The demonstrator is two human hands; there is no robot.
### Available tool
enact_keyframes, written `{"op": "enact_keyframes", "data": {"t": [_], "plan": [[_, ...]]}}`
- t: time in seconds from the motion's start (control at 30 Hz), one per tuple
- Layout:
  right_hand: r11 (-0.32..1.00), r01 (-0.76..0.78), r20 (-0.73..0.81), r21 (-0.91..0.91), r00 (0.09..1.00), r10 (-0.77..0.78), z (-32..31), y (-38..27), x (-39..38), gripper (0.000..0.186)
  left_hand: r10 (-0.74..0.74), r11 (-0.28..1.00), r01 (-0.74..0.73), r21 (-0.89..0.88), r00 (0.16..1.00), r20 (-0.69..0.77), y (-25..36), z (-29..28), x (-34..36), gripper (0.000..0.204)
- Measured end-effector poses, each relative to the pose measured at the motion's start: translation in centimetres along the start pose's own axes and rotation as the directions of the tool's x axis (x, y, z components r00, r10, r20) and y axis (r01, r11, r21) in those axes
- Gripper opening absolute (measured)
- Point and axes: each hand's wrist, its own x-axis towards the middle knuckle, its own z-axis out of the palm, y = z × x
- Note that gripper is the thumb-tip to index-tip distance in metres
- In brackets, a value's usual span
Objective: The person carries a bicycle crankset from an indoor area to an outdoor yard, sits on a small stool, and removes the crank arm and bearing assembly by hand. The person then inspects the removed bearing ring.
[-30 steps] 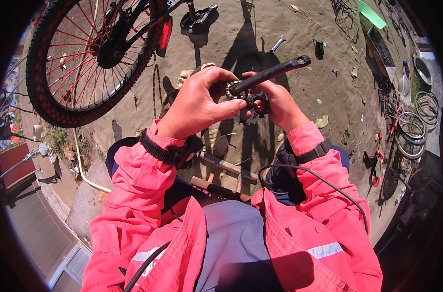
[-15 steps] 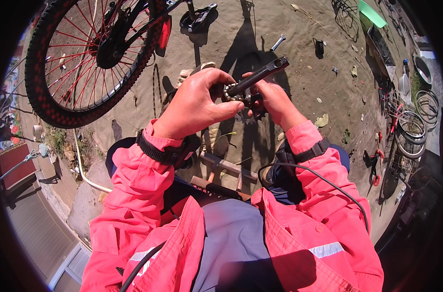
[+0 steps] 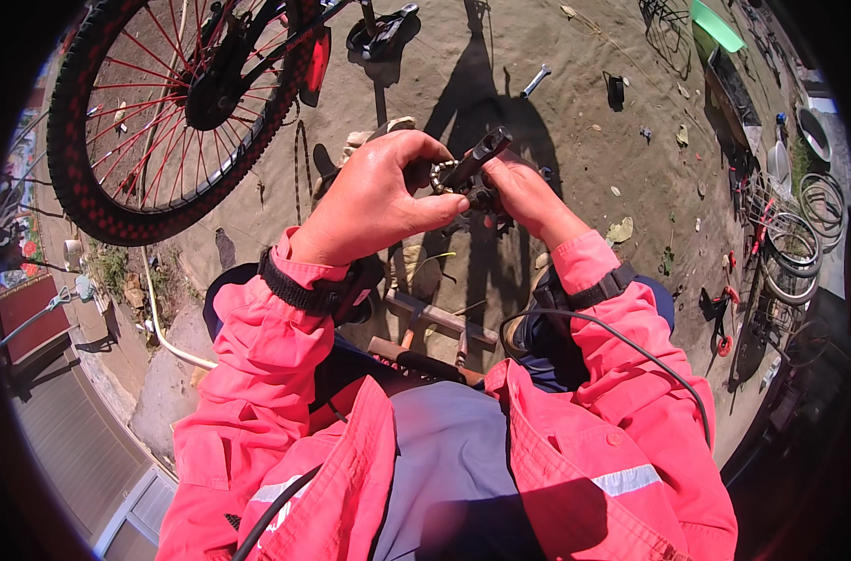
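A dark metal bicycle crank (image 3: pixel 470 166) is held up in front of me, its holed end tilted up and away to the right. Around its lower part sits a ring of shiny bearing balls (image 3: pixel 437 176). My left hand (image 3: pixel 383 196) is closed, thumb and fingers pinching that ball bearing ring. On the other side my right hand (image 3: pixel 526 198) grips the crank; its fingertips are partly hidden behind the dark metal. Both hands are above the ground between my knees.
A bicycle wheel (image 3: pixel 178 89) with red spokes stands at the upper left. A wrench (image 3: pixel 536 81) lies on the sandy ground ahead. Below my hands is a hammer-like wooden-handled tool (image 3: pixel 439 316). Wheel rims (image 3: pixel 790 248) and a green tray (image 3: pixel 715 25) are at the right.
The crank has turned in my right hand, so its holed end now points more toward me and looks shorter. My left hand has stayed nearly in place.
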Motion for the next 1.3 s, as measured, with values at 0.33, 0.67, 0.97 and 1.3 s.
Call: {"op": "enact_keyframes", "data": {"t": [0.33,0.67,0.97,1.3], "plan": [[0.960,0.083,0.003,-0.266,0.996,-0.085,-0.4,1.2,1.0,0.043,0.012,1.000,-0.012,-0.011,1.000,-0.006,-0.1,-0.2,0.0,0.039],[0.857,0.044,-0.044,-0.514,0.996,-0.078,-0.7,2.2,1.4,0.043,0.020,1.000,-0.020,-0.008,1.000,-0.015,-0.2,-0.3,0.0,0.041],[0.816,0.004,-0.069,-0.579,0.996,-0.054,-0.1,1.5,0.7,0.046,0.015,0.999,-0.015,0.031,1.000,0.003,-0.2,-0.7,0.0,0.041],[0.780,-0.266,-0.224,-0.566,0.961,0.165,-0.4,3.1,0.7,0.044,-0.145,0.958,0.130,-0.257,0.989,-0.041,-0.5,-1.6,-0.5,0.042]]}}
